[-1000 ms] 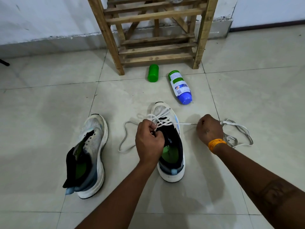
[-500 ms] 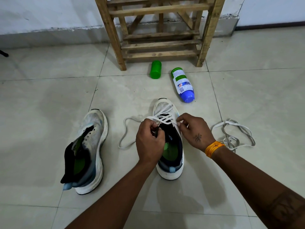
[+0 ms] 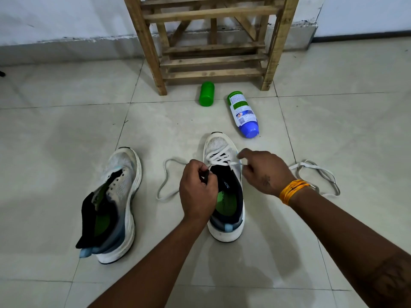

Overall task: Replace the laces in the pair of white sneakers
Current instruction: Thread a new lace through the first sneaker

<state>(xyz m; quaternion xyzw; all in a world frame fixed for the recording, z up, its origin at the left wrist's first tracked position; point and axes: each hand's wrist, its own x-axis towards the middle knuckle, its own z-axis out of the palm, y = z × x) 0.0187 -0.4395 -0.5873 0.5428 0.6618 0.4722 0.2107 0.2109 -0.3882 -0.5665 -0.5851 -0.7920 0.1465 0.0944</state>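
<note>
Two white sneakers stand on the tiled floor. The right sneaker [image 3: 224, 196] in the middle is partly laced with a white lace [image 3: 219, 157] across its front eyelets. My left hand [image 3: 198, 192] pinches the lace at the shoe's left eyelet edge by the dark tongue; the lace's loose end [image 3: 165, 181] loops on the floor to the left. My right hand [image 3: 264, 172] pinches the lace at the shoe's right side. The left sneaker [image 3: 115, 205] has no lace and its tongue is pulled out.
Another white lace [image 3: 318, 174] lies in a loose heap on the floor behind my right wrist. A green cap [image 3: 206, 94] and a white, green and blue bottle [image 3: 243, 114] lie beyond the shoes. A wooden rack [image 3: 213, 41] stands against the wall.
My right hand came back from pulling the lace out to the right and now pinches it at the shoe's right eyelets. My left hand stayed at the left eyelets.
</note>
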